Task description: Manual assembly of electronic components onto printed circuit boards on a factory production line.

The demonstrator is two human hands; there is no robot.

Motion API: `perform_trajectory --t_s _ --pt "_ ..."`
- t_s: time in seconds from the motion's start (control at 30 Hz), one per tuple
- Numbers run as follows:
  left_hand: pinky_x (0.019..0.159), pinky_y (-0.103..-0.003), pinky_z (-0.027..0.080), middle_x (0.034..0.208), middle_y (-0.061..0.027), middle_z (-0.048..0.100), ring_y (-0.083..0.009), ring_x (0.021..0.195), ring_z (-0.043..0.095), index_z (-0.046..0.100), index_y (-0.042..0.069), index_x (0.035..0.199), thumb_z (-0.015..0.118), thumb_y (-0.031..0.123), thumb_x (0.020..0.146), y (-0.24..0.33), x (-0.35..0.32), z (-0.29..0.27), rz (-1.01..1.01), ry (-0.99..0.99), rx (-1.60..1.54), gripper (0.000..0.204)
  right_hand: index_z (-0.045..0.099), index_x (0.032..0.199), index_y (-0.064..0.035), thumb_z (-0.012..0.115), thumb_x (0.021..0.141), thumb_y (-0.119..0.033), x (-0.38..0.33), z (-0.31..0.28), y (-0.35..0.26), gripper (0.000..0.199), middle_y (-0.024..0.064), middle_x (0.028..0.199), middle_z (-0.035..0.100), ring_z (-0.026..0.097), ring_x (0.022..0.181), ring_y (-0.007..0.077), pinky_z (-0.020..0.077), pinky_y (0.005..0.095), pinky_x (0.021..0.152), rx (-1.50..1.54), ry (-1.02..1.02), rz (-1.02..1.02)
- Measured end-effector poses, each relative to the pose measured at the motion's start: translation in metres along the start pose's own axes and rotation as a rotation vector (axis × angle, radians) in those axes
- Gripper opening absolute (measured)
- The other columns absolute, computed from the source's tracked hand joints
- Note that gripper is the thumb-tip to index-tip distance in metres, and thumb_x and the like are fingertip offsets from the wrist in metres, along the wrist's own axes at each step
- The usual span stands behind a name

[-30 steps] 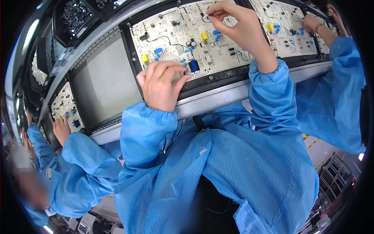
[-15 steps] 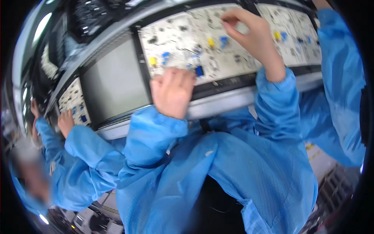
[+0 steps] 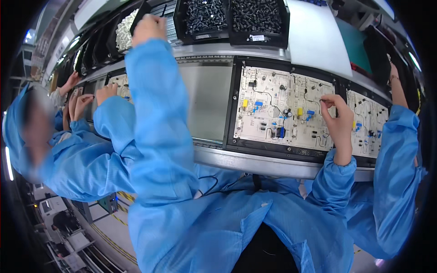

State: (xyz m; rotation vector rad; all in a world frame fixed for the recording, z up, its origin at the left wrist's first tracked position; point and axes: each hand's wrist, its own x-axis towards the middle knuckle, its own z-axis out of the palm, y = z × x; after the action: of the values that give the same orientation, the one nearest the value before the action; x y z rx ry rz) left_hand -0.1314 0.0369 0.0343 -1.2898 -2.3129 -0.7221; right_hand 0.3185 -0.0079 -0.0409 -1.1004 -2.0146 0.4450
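My left hand point(image 3: 149, 29) is stretched far forward over the parts bins. Its fingers are curled together at the edge of a tray of grey strips point(image 3: 169, 22), beside a bin of white parts point(image 3: 126, 31); what they hold, if anything, is hidden. Over the right part of a cream circuit board point(image 3: 266, 86) hovers my right hand point(image 3: 340, 120), thumb and forefinger pinched. Something small and dark shows at those fingertips, too small to name. The board sits in a black frame point(image 3: 231, 109) and carries yellow, blue and black components.
Black bins point(image 3: 259, 40) of small dark parts stand behind the line, with a white sheet point(image 3: 316, 38) to their right. A bare grey plate point(image 3: 207, 102) lies left of the board. Co-workers' blue sleeves point(image 3: 398, 182) come close on both sides; another framed board point(image 3: 366, 113) is at right.
My left hand has gone from the board's near left edge forward to the bins. My right hand stays above the board, its fingertips now pinched. The view has shifted, bringing the bins into sight.
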Motion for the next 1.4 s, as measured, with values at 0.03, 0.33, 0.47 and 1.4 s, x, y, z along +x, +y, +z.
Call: perform_trajectory --t_s 0.03,0.33,0.47,1.4 --pt "0.078 -0.042 0.049 0.084 -0.0125 0.065 -0.0308 0.088 0.063 0.064 0.011 0.090 0.061 0.033 0.082 -0.034 0.023 0.009 -0.065 0.014 0.126 0.024 0.060 0.092 -0.0004 0.062 0.076 0.005 0.002 0.001 -0.001 0.017 0.0061 0.078 0.060 0.056 0.070 0.0110 0.0447 0.0223 0.065 0.017 -0.007 -0.011" --pt "0.081 -0.039 0.048 0.097 -0.0190 0.065 -0.0320 0.094 0.062 0.068 -0.002 0.089 0.078 0.041 0.066 -0.105 0.070 0.065 -0.091 -0.620 0.307 0.050 0.060 0.088 -0.0018 0.063 0.074 0.005 -0.003 -0.001 -0.002 0.016 0.0070 0.078 0.059 0.057 0.069 0.0138 0.0446 0.0237 0.063 -0.011 -0.011 0.050" --pt "0.079 -0.039 0.049 0.090 -0.0169 0.066 -0.0301 0.087 0.064 0.070 0.004 0.087 0.075 0.044 0.068 -0.110 0.068 0.090 -0.041 -0.527 0.391 0.044 0.060 0.087 -0.0024 0.063 0.073 0.006 -0.007 -0.003 0.003 0.016 0.0069 0.076 0.058 0.057 0.069 0.0144 0.0446 0.0239 0.063 -0.011 -0.018 0.031" --pt "0.068 -0.028 0.052 0.078 -0.0100 0.066 -0.0169 0.071 0.064 0.068 0.006 0.091 0.072 0.016 0.074 0.153 -0.121 0.017 0.683 -0.671 -0.713 0.021 0.062 0.090 0.0016 0.060 0.077 0.001 0.042 0.007 0.082 0.013 0.0130 0.080 0.064 0.064 0.072 0.0219 0.0503 0.0291 0.066 -0.102 -0.395 0.001"
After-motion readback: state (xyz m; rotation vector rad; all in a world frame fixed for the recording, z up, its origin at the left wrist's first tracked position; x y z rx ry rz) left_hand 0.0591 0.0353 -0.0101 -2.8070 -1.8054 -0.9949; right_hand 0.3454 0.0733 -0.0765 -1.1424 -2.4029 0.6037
